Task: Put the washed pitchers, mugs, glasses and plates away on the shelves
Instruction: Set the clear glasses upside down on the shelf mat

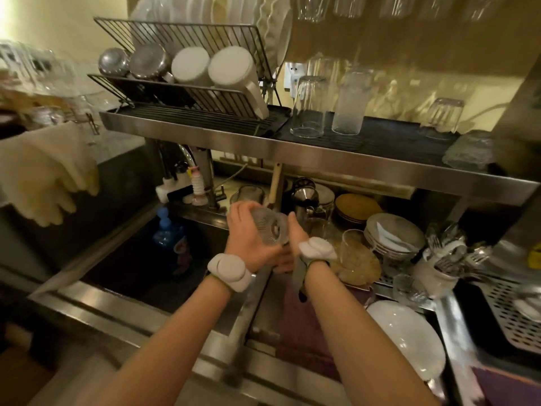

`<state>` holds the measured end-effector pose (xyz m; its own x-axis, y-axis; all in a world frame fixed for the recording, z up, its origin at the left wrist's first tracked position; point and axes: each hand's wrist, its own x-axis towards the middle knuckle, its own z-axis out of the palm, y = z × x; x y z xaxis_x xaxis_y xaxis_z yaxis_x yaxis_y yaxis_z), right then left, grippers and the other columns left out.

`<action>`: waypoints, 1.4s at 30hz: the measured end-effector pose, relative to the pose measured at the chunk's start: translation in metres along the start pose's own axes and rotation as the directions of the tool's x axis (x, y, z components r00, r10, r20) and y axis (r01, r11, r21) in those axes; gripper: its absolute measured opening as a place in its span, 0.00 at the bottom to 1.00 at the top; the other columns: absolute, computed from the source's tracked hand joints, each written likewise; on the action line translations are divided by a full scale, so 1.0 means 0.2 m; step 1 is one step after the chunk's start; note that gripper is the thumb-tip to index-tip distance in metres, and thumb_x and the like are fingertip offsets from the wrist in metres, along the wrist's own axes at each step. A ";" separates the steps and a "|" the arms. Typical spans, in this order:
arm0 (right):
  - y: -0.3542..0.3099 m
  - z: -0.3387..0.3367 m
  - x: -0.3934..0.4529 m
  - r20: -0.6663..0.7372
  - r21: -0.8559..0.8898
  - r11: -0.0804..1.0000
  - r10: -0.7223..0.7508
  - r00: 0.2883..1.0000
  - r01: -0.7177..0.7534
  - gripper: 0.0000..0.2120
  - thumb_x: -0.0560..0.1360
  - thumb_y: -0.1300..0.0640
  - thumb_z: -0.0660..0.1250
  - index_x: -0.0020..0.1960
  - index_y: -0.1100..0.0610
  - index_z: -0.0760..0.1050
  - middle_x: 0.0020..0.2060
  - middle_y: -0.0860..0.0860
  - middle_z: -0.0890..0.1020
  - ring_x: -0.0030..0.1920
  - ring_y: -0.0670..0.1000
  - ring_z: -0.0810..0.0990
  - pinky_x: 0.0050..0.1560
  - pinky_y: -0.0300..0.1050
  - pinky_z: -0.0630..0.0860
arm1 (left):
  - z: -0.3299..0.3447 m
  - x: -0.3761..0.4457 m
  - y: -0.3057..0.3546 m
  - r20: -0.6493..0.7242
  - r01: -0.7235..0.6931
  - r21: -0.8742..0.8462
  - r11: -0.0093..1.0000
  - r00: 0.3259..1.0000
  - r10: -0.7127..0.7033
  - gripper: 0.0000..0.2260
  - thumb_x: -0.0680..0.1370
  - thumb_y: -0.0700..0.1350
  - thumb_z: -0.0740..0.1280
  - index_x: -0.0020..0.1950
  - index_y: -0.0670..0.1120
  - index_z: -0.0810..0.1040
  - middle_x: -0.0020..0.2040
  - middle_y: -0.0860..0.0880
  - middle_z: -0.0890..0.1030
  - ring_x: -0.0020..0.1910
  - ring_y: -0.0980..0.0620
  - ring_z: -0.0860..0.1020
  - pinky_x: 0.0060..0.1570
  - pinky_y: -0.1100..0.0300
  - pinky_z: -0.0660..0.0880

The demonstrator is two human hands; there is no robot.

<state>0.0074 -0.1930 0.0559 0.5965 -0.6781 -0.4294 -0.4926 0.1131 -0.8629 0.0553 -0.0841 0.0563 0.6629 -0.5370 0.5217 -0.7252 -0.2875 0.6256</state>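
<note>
Now | step: both hands, left hand (248, 244) and right hand (294, 238), cradle a ribbed glass (270, 227) over the sink (131, 271) | next: lift it onto the steel shelf (336, 159) beside upturned tumblers (308, 106), probably inverted

Your arms are bare, no sleeves. Each wrist's got a chunky white band of round padded lumps: left band (229, 271) at 7 o'clock, right band (317, 249) at 5, both with olive-green straps.
</note>
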 end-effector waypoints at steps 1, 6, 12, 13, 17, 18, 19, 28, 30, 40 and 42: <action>0.02 0.00 -0.01 0.036 0.137 0.990 -0.032 0.999 0.027 0.38 0.75 0.33 0.50 0.70 0.63 0.66 0.67 0.61 0.71 0.67 0.61 0.70 0.69 0.56 0.66 | -0.01 -0.03 0.02 -0.015 -0.024 0.006 1.000 1.000 0.025 0.38 0.59 0.56 0.77 0.60 0.39 0.67 0.58 0.42 0.66 0.59 0.47 0.65 0.61 0.55 0.68; 0.02 -0.05 -0.12 0.011 0.413 0.911 -0.007 1.000 0.002 0.46 0.64 0.33 0.67 0.70 0.63 0.63 0.65 0.61 0.73 0.63 0.62 0.74 0.65 0.57 0.71 | -0.01 -0.16 0.12 -0.079 -0.056 0.035 0.998 0.995 0.059 0.35 0.62 0.50 0.79 0.58 0.35 0.67 0.56 0.40 0.67 0.57 0.42 0.68 0.58 0.52 0.71; 0.03 -0.16 -0.28 -0.267 0.217 0.945 -0.184 0.946 0.245 0.46 0.63 0.37 0.72 0.68 0.63 0.57 0.62 0.59 0.74 0.59 0.59 0.75 0.62 0.53 0.73 | 0.06 -0.26 0.20 -0.016 0.075 -0.011 0.997 0.997 -0.075 0.39 0.62 0.53 0.78 0.64 0.36 0.65 0.60 0.40 0.67 0.60 0.44 0.68 0.59 0.53 0.71; 0.03 -0.19 -0.31 -0.303 0.198 0.931 -0.239 0.922 0.306 0.43 0.64 0.40 0.74 0.66 0.62 0.58 0.60 0.59 0.75 0.58 0.58 0.76 0.61 0.51 0.74 | 0.08 -0.27 0.23 -0.024 0.092 -0.023 0.996 0.995 -0.092 0.39 0.62 0.53 0.78 0.64 0.37 0.66 0.59 0.41 0.68 0.61 0.44 0.68 0.59 0.52 0.71; 0.02 -0.28 -0.45 -0.437 0.057 0.869 -0.421 0.795 0.491 0.41 0.63 0.47 0.77 0.65 0.60 0.59 0.61 0.57 0.73 0.59 0.57 0.76 0.60 0.53 0.75 | 0.12 -0.28 0.32 0.031 0.141 0.020 0.990 0.989 -0.142 0.40 0.62 0.58 0.76 0.67 0.41 0.66 0.62 0.43 0.71 0.64 0.45 0.67 0.65 0.51 0.64; 0.01 -0.29 -0.47 -0.435 -0.006 0.857 -0.466 0.771 0.515 0.41 0.62 0.47 0.78 0.66 0.59 0.60 0.61 0.56 0.72 0.59 0.56 0.75 0.60 0.52 0.75 | 0.13 -0.28 0.34 0.033 0.152 -0.007 0.988 0.988 -0.152 0.39 0.63 0.57 0.76 0.67 0.40 0.66 0.62 0.43 0.71 0.64 0.44 0.68 0.65 0.50 0.66; 0.00 -0.29 -0.49 -0.425 -0.072 0.846 -0.505 0.751 0.528 0.41 0.62 0.46 0.77 0.66 0.57 0.60 0.62 0.55 0.71 0.59 0.56 0.75 0.59 0.51 0.75 | 0.14 -0.27 0.36 0.023 0.167 -0.050 0.985 0.986 -0.166 0.38 0.64 0.56 0.76 0.66 0.40 0.66 0.62 0.42 0.71 0.63 0.44 0.69 0.63 0.50 0.68; -0.12 -0.45 -0.63 -0.398 -0.275 0.689 -0.717 0.573 0.671 0.41 0.66 0.46 0.74 0.70 0.55 0.57 0.66 0.53 0.68 0.62 0.53 0.73 0.59 0.48 0.75 | 0.08 -0.12 0.56 -0.070 0.099 -0.253 0.962 0.990 -0.121 0.35 0.63 0.53 0.76 0.64 0.43 0.67 0.58 0.46 0.73 0.55 0.49 0.75 0.53 0.55 0.74; -0.17 -0.47 -0.64 -0.388 -0.239 0.674 -0.726 0.568 0.699 0.40 0.65 0.47 0.75 0.70 0.55 0.58 0.65 0.52 0.70 0.63 0.51 0.73 0.61 0.45 0.74 | 0.06 -0.06 0.62 -0.101 0.078 -0.269 0.960 0.989 -0.108 0.35 0.64 0.52 0.75 0.65 0.43 0.66 0.60 0.46 0.73 0.56 0.49 0.75 0.52 0.55 0.75; -0.45 -0.61 -0.57 -0.415 -0.224 0.664 -0.727 0.547 0.713 0.43 0.62 0.48 0.77 0.70 0.53 0.58 0.64 0.51 0.72 0.63 0.50 0.71 0.57 0.39 0.68 | 0.03 0.26 0.78 -0.112 -0.015 -0.348 0.937 0.993 -0.026 0.34 0.67 0.49 0.74 0.68 0.41 0.64 0.63 0.44 0.71 0.61 0.48 0.72 0.53 0.63 0.68; -0.51 -0.65 -0.53 -0.436 -0.212 0.659 -0.725 0.534 0.722 0.42 0.62 0.48 0.78 0.68 0.53 0.59 0.60 0.50 0.73 0.59 0.49 0.72 0.54 0.37 0.68 | 0.03 0.34 0.80 -0.042 -0.011 -0.358 0.934 0.999 -0.004 0.37 0.67 0.49 0.74 0.70 0.41 0.61 0.65 0.44 0.69 0.64 0.47 0.70 0.59 0.60 0.70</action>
<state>-0.0884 -0.2270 0.2235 0.3994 -0.7604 0.5122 -0.0288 -0.5688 -0.8220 -0.0169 -0.1719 0.1882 0.6730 -0.5020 0.5432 -0.6182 0.0214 0.7857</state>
